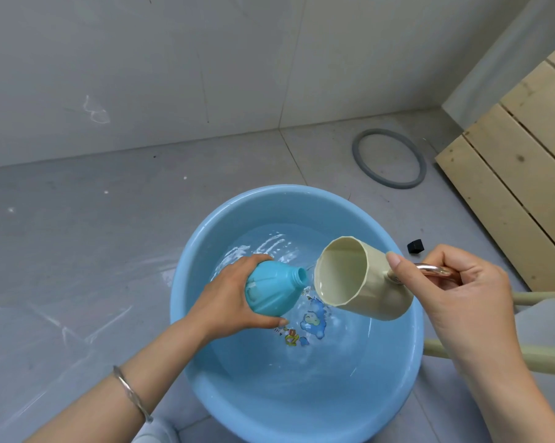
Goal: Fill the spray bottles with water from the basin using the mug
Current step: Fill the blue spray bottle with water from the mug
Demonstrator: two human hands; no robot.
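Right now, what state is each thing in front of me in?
Basin: on the floor, holding rippling water.
Bottle: uncapped, tilted, held over the basin by the left hand.
Mug: tipped towards the bottle's neck, nearly empty, right hand gripping its handle.
Ring: lying flat on the floor.

My left hand (231, 298) reaches in from the lower left on a bare forearm, with a thin silver bangle (131, 393) on the wrist. Its fingers curl over the top of the blue spray bottle (271, 290) and the thumb closes underneath, holding it tilted with the open neck toward my other hand. My right hand (461, 295) comes in from the lower right. Its fingers curl round the metal handle (435, 269) of the beige mug (359, 279), and the thumb presses on the mug's side, tipping it sideways.
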